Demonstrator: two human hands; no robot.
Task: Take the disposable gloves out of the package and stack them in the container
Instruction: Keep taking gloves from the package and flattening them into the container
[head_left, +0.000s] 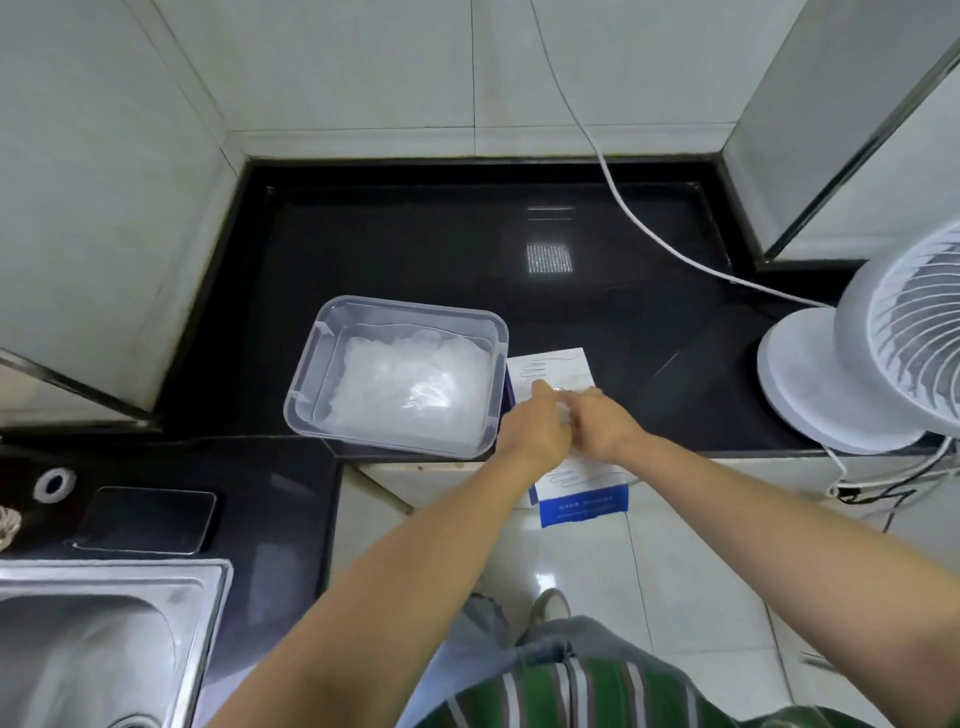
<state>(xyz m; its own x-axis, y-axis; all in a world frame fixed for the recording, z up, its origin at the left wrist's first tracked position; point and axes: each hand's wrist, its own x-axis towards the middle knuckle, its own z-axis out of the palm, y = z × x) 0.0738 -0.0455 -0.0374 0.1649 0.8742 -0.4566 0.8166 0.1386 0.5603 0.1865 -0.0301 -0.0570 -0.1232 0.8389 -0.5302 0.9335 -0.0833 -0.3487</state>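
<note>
Black shiny counter (441, 249) holds a clear plastic container (332, 332) with see-through gloves (410, 384) piled inside. Just beside the container, the left hand (535, 431) and right hand (605, 423) meet over the white-and-blue glove box (582, 499). Both pinch something thin and clear there.

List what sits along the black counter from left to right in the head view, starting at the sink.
Sink → dark flat pad → clear container holding gloves → glove package, both hands over it → white fan.
</note>
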